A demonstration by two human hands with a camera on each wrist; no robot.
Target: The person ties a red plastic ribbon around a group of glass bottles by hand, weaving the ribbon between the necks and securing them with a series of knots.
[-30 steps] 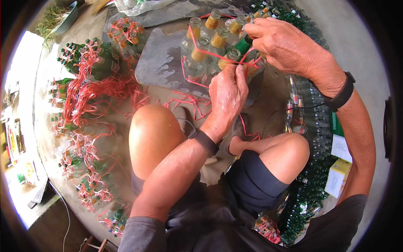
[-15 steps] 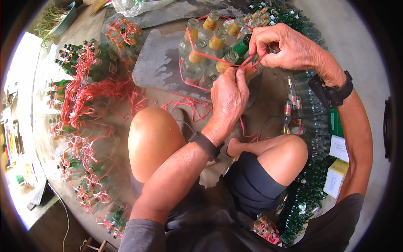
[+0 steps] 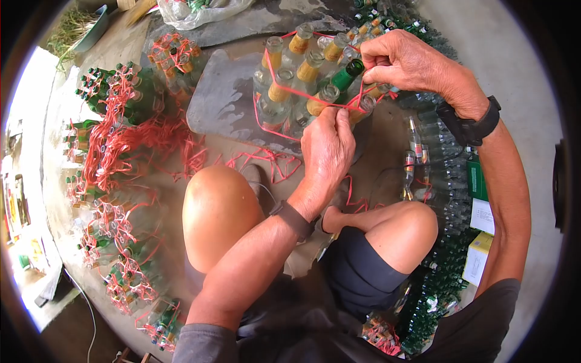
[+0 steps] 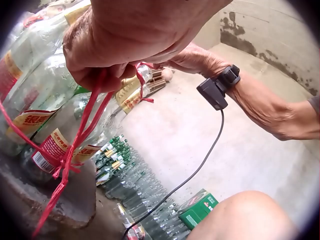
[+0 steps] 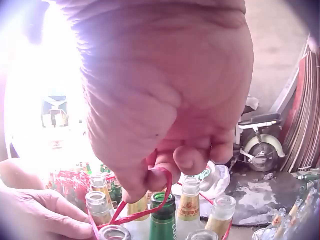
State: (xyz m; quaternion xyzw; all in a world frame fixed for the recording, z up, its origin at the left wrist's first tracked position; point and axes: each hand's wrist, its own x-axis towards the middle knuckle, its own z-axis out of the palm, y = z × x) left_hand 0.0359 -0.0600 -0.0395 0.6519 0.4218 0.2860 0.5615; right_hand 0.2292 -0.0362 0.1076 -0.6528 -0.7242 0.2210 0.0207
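Observation:
A cluster of upright clear bottles with yellow neck labels (image 3: 280,86) and one green bottle (image 3: 347,77) stands on a dark slab, with red plastic twine (image 3: 299,92) running round the necks. At the near side of the bottles, the left hand (image 3: 328,145) pinches the twine between thumb and fingertips. Beyond it to the right, the right hand (image 3: 417,69) has its fingers curled and pinches a twine strand beside the green bottle's mouth. In the right wrist view, a loop of twine (image 5: 169,185) passes over the fingertips. A knot of twine (image 4: 64,162) shows low on the bottles in the left wrist view.
Twine-bound bottle bundles (image 3: 124,91) and a heap of loose red twine (image 3: 130,145) lie at the left. Rows of bottles (image 3: 451,206) curve along the right, beside boxes (image 3: 480,215). A grey slab (image 3: 221,91) extends left of the cluster; a plastic bag (image 3: 206,13) lies beyond.
The right hand has turned and moved slightly away from the left hand with its strand. The left hand keeps its pinch. The whole head view has shifted a little.

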